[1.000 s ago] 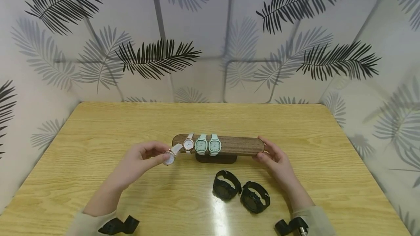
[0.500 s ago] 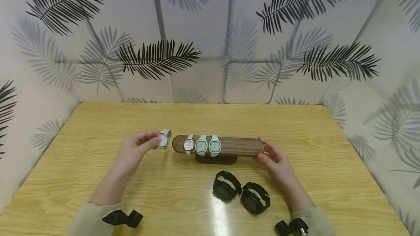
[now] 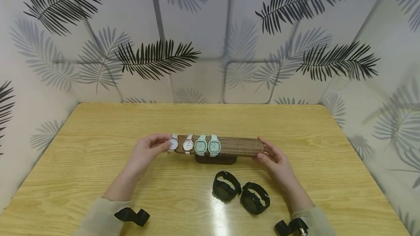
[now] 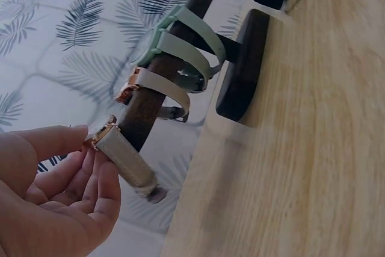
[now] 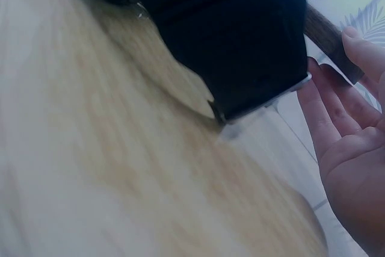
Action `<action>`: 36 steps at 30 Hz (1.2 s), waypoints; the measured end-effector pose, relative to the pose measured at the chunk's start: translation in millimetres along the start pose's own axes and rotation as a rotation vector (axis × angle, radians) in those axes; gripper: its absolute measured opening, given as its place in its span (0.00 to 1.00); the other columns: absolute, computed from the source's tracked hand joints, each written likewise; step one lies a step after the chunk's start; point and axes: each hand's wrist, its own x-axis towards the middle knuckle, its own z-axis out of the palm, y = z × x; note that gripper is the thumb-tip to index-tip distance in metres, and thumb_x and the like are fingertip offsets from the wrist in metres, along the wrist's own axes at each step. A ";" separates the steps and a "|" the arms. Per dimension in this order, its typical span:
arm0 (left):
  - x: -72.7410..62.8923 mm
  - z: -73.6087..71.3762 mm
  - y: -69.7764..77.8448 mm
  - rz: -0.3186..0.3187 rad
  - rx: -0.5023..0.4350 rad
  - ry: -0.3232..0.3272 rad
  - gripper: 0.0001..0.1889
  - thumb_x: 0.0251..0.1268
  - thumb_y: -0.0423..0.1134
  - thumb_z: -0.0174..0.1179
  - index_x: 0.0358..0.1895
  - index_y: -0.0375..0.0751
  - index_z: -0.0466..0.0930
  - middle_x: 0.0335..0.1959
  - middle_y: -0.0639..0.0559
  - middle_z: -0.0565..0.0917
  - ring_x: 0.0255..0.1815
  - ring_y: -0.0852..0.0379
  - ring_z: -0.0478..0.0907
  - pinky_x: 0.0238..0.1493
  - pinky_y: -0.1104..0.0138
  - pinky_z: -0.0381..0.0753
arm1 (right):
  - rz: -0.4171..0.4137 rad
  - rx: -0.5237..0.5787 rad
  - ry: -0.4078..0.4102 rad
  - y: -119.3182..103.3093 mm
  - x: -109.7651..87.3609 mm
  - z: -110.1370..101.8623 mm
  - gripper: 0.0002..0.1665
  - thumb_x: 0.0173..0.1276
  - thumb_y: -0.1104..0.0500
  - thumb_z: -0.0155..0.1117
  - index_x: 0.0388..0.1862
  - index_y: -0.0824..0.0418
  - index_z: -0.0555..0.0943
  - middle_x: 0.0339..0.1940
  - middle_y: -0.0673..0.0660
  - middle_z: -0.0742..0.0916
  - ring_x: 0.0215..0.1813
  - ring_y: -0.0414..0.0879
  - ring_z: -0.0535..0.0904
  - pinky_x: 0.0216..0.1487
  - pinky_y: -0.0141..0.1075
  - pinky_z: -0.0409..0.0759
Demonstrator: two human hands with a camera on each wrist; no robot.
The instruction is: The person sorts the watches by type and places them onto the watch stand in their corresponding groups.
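Observation:
My left hand [image 3: 147,150] pinches a white-strapped wristwatch [image 3: 173,144] by its case, right at the left end of a brown wooden watch stand [image 3: 241,146]. In the left wrist view the strap [image 4: 126,157] of this watch overlaps the bar's end, with its tail hanging down. A second white-strapped watch [image 3: 188,145] with a rose-gold case sits around the bar, followed by two mint-green square watches [image 3: 201,146]. At the bar's right end my right hand [image 3: 275,161] grips it between thumb and fingers; the right wrist view shows the thumb [image 5: 361,49] on the wood.
Two black watches [image 3: 226,186] with closed straps lie on the wooden table [image 3: 98,177] in front of the stand. The stand's dark base [image 3: 216,159] rests on the table. A leaf-patterned backdrop [image 3: 210,39] rises behind and at both sides.
My left hand first drew the white-strapped watch back and turned it, then moved right, bringing it to the bar's left end. My right hand has stayed on the bar.

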 end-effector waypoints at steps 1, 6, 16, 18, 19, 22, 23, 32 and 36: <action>0.2 0.5 -1.0 0.008 0.011 -0.001 0.17 0.66 0.35 0.61 0.54 0.29 0.77 0.44 0.44 0.80 0.40 0.58 0.79 0.51 0.59 0.80 | -0.005 0.000 -0.006 0.1 0.0 0.0 0.32 0.71 0.68 0.56 0.72 0.64 0.62 0.62 0.59 0.76 0.54 0.48 0.79 0.54 0.43 0.79; 1.0 2.0 -3.0 0.078 0.132 0.022 0.15 0.63 0.35 0.63 0.52 0.33 0.80 0.42 0.44 0.81 0.40 0.55 0.79 0.45 0.63 0.82 | -0.023 0.001 -0.013 0.5 0.3 0.4 0.31 0.71 0.69 0.55 0.72 0.66 0.62 0.60 0.56 0.77 0.55 0.46 0.79 0.54 0.42 0.79; 3.0 -1.4 -7.9 0.229 0.239 -0.022 0.22 0.55 0.33 0.69 0.55 0.34 0.80 0.42 0.45 0.80 0.39 0.54 0.79 0.40 0.70 0.82 | -0.029 0.009 -0.016 1.8 0.8 0.5 0.31 0.70 0.70 0.55 0.71 0.67 0.62 0.58 0.53 0.78 0.54 0.46 0.80 0.53 0.42 0.80; 3.0 -2.7 -8.0 0.258 0.245 -0.058 0.26 0.53 0.30 0.70 0.58 0.33 0.77 0.44 0.44 0.79 0.38 0.54 0.79 0.41 0.70 0.83 | -0.026 0.010 -0.015 2.1 0.9 0.5 0.31 0.70 0.70 0.55 0.71 0.66 0.62 0.58 0.53 0.78 0.53 0.47 0.80 0.53 0.42 0.80; 3.1 -3.3 -7.8 0.273 0.258 -0.073 0.27 0.52 0.29 0.70 0.59 0.33 0.76 0.44 0.44 0.78 0.37 0.54 0.79 0.40 0.69 0.83 | -0.026 0.011 -0.014 2.0 1.0 0.6 0.31 0.70 0.70 0.55 0.71 0.66 0.62 0.58 0.53 0.79 0.53 0.47 0.80 0.53 0.42 0.80; 4.3 -4.4 -6.5 0.322 0.341 -0.093 0.29 0.51 0.28 0.70 0.60 0.33 0.76 0.44 0.46 0.78 0.37 0.56 0.79 0.42 0.68 0.82 | -0.028 0.007 -0.011 1.8 1.5 0.6 0.31 0.70 0.70 0.55 0.71 0.67 0.62 0.57 0.54 0.79 0.53 0.46 0.80 0.52 0.41 0.80; 4.9 -4.8 -6.1 0.336 0.372 -0.096 0.29 0.51 0.29 0.71 0.60 0.34 0.76 0.44 0.47 0.78 0.37 0.56 0.78 0.43 0.67 0.82 | -0.029 0.007 -0.010 1.4 1.7 0.6 0.31 0.70 0.70 0.55 0.71 0.67 0.62 0.57 0.54 0.79 0.53 0.46 0.80 0.52 0.41 0.80; 14.7 -11.5 -14.8 0.444 0.446 -0.156 0.29 0.50 0.35 0.73 0.60 0.44 0.77 0.58 0.48 0.74 0.55 0.45 0.74 0.58 0.56 0.76 | -0.021 0.003 -0.010 1.3 1.7 0.8 0.31 0.70 0.70 0.55 0.71 0.67 0.62 0.56 0.54 0.79 0.52 0.46 0.81 0.52 0.41 0.80; 20.8 -11.7 -21.8 0.477 0.361 -0.205 0.29 0.51 0.33 0.72 0.60 0.42 0.76 0.63 0.48 0.72 0.63 0.48 0.68 0.64 0.59 0.70 | -0.018 0.009 -0.010 1.3 1.1 0.8 0.31 0.70 0.70 0.55 0.71 0.67 0.62 0.56 0.55 0.79 0.52 0.47 0.81 0.53 0.41 0.80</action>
